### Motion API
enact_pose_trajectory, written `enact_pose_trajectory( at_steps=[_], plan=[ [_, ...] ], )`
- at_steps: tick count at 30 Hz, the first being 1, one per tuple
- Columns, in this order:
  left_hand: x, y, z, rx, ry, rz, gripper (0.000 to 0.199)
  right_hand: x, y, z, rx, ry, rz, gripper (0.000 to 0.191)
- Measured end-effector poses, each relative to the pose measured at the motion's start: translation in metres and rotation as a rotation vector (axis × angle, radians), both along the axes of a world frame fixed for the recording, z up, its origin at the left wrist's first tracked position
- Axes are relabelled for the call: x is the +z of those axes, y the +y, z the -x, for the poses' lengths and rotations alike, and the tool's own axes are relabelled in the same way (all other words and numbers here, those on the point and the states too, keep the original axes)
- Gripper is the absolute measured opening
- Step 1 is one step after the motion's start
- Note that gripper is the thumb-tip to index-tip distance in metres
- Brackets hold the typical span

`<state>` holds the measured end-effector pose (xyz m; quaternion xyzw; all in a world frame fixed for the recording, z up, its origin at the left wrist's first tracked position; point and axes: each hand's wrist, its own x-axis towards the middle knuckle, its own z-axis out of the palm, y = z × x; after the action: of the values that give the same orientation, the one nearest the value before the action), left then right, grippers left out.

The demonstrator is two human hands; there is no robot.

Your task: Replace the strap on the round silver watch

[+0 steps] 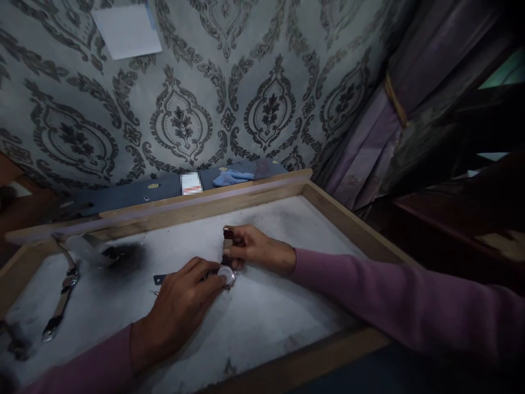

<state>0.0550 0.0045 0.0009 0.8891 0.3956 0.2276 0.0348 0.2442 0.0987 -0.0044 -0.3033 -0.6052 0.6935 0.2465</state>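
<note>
A wristwatch (226,277) with a round silvery case lies over the white board, its case between the thumb and forefinger of my left hand (180,298). My right hand (256,247) pinches the strap (228,244), dark brown with a lighter inner side, which stands up from the case. Behind my left hand a dark flat strip with a hole (158,279) sticks out; the rest of it is hidden. A thin metal piece (154,293) peeks out beside that hand, too small to name.
A wooden-framed tray (353,235) surrounds the white surface. At its left lie a second watch-like strap piece (61,303) and a blurred pale round object (92,249). Beyond the far rim are a blue cloth (233,177) and a small white packet (191,183). A curtain (369,131) hangs right.
</note>
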Motion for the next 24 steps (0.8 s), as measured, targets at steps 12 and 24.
enact_pose_trajectory(
  at_steps=[12, 24],
  plan=[
    [0.004, 0.006, 0.003, -0.001, 0.040, -0.045, 0.019, 0.000, 0.007, 0.006, 0.038, 0.012, 0.033, 0.012],
    [0.009, 0.014, 0.009, -0.032, -0.037, 0.111, 0.014, 0.002, 0.013, -0.001, 0.083, -0.046, -0.031, 0.025]
  ],
)
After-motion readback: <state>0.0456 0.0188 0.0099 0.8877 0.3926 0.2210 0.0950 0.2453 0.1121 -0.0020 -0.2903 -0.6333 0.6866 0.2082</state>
